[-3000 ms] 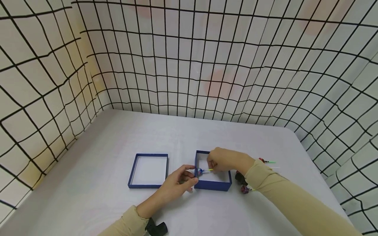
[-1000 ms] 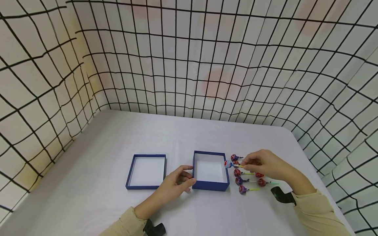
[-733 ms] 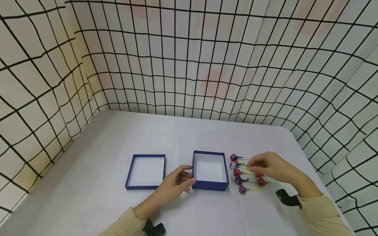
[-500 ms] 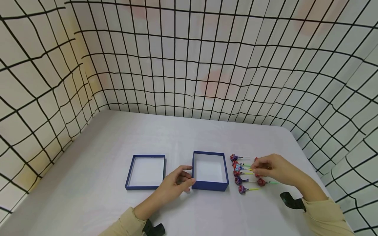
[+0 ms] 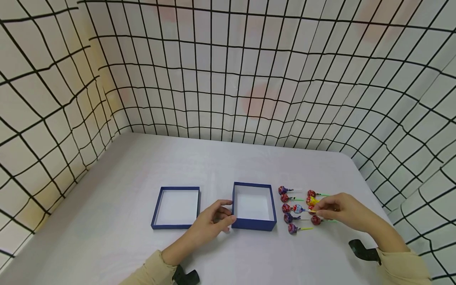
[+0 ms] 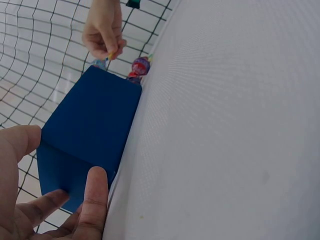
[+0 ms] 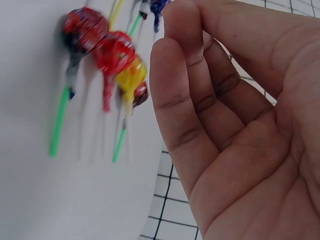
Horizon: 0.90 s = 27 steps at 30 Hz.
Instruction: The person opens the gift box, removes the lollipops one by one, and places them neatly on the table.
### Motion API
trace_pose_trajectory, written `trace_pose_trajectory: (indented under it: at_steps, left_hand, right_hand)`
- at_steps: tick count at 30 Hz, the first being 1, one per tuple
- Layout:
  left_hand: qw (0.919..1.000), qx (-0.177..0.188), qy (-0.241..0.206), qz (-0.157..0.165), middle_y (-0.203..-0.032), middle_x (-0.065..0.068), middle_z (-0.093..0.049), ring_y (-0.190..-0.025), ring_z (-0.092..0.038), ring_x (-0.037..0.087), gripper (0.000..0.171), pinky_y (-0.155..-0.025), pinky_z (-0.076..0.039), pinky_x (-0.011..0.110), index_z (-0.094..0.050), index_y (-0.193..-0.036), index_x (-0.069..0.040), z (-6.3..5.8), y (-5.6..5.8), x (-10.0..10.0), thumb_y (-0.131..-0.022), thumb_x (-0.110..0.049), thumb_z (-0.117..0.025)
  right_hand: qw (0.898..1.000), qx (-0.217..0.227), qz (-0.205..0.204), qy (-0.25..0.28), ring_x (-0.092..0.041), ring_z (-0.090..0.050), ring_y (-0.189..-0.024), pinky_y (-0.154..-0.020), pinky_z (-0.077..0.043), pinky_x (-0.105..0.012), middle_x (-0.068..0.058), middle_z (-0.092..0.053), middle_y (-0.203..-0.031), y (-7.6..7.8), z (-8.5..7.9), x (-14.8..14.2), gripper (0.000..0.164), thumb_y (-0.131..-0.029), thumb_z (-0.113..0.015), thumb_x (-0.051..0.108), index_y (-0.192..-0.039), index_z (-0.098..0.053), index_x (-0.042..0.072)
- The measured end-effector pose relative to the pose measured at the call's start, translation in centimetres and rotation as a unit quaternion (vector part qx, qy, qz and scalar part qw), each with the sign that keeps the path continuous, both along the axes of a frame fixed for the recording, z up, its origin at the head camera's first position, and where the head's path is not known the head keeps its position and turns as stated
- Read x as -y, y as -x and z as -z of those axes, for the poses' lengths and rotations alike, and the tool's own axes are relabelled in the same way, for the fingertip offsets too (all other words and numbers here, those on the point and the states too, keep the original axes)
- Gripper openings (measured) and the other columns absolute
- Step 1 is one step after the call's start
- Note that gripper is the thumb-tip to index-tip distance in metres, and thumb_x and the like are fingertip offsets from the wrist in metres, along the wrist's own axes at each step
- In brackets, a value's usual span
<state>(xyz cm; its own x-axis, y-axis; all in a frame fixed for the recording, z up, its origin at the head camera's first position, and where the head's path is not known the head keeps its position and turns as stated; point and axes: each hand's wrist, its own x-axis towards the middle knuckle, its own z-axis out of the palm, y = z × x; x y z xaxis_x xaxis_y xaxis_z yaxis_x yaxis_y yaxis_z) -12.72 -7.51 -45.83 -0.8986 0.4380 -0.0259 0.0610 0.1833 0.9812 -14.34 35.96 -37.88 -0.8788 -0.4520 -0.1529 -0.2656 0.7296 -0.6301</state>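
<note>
My right hand (image 5: 342,209) pinches the yellow stick of a blue-and-white wrapped lollipop (image 5: 297,209), holding it over the other lollipops right of the box. In the left wrist view that lollipop (image 6: 98,63) shows past the box's far end. My left hand (image 5: 210,225) has its relaxed fingers at the left wall of the open blue box (image 5: 253,225), which has a white inside. Seen from the left wrist, fingertips (image 6: 96,182) touch the box's blue side. In the right wrist view, the right fingers (image 7: 170,75) come together at the tips, and the held lollipop is out of sight.
Several lollipops lie in two rough columns right of the box, among them a purple one (image 5: 293,228), a red one (image 5: 315,220) and a yellow one (image 5: 313,201). A shallow blue-rimmed lid (image 5: 175,227) lies to the left. Black-gridded netting (image 5: 228,79) walls the table.
My right hand has come out of the box with the blue-and-white lollipop and moved right, then slightly toward me, over the other lollipops. The left hand stays at the box.
</note>
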Motion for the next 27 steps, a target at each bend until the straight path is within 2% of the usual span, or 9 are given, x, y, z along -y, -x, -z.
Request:
trace_pose_trajectory:
  at_steps: [5,15,22,27]
  left_hand:
    - [1.0000,0.002,-0.007,0.002,-0.125,0.018,-0.068,-0.092,-0.074,0.023,0.055,-0.079,-0.062,0.024,-0.052,-0.153,-0.004,-0.1,-0.1,0.0,-0.107,-0.026,-0.069]
    - [0.9999,0.007,-0.006,-0.005,-0.126,0.017,-0.068,-0.091,-0.075,0.021,0.054,-0.079,-0.060,0.023,-0.053,-0.154,-0.006,-0.2,-0.1,-0.1,-0.106,-0.027,-0.070]
    - [0.9999,0.007,-0.013,-0.002,-0.127,0.018,-0.068,-0.095,-0.075,0.024,0.055,-0.079,-0.061,0.023,-0.052,-0.154,-0.004,-0.2,-0.1,-0.1,-0.107,-0.025,-0.070]
    - [0.9999,0.005,-0.010,-0.002,-0.127,0.018,-0.068,-0.094,-0.075,0.024,0.055,-0.079,-0.060,0.023,-0.052,-0.154,-0.004,-0.3,-0.1,-0.1,-0.107,-0.025,-0.070]
  right_hand:
    - [0.999,0.025,0.025,0.000,-0.009,-0.067,-0.077,-0.067,-0.060,-0.028,-0.003,-0.079,-0.101,-0.8,0.7,-1.3,0.015,-0.104,-0.072,0.016,-0.112,-0.079,0.006]
    - [0.999,0.023,0.038,-0.012,-0.003,-0.060,-0.072,-0.063,-0.055,-0.026,0.001,-0.073,-0.088,-1.5,1.8,-3.2,0.013,-0.103,-0.073,0.015,-0.109,-0.079,0.005]
    - [0.999,0.040,0.037,-0.007,0.000,-0.060,-0.075,-0.065,-0.056,-0.024,0.002,-0.076,-0.093,-2.2,2.5,-4.7,0.013,-0.103,-0.072,0.013,-0.109,-0.079,0.004]
    - [0.999,0.036,0.027,-0.017,0.003,-0.061,-0.077,-0.066,-0.056,-0.022,0.002,-0.078,-0.097,-2.6,2.9,-6.0,0.012,-0.103,-0.072,0.013,-0.108,-0.080,0.005]
